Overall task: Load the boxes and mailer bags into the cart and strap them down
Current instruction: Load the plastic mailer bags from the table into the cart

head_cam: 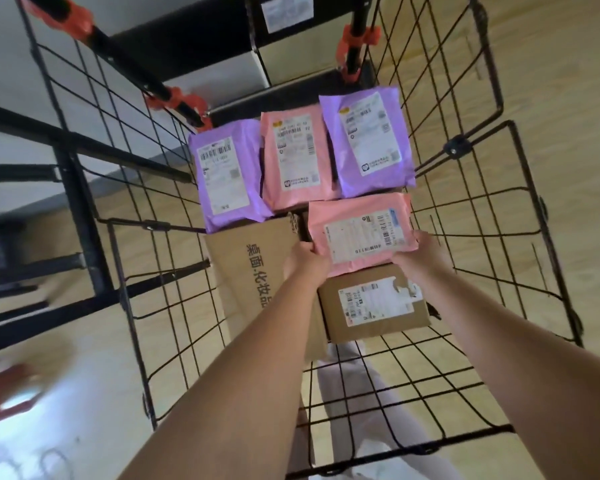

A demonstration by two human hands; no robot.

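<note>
I look straight down into a black wire cart [492,244]. Both my hands hold a pink mailer bag [357,230] by its near edge: my left hand [305,263] grips the left corner, my right hand [420,254] the right corner. The bag lies over a small brown box [374,306] with a white label. Left of it sits a longer brown box [253,268] printed with black characters. Across the far side lie a purple mailer [222,178], a pink mailer [297,161] and another purple mailer [368,140].
The cart's handle poles with orange clamps [179,102] rise at the far end. A black metal shelf frame [77,209] stands to the left. Wooden floor surrounds the cart. A blurred red object [14,386] lies at the lower left. My legs show below the cart's near wall.
</note>
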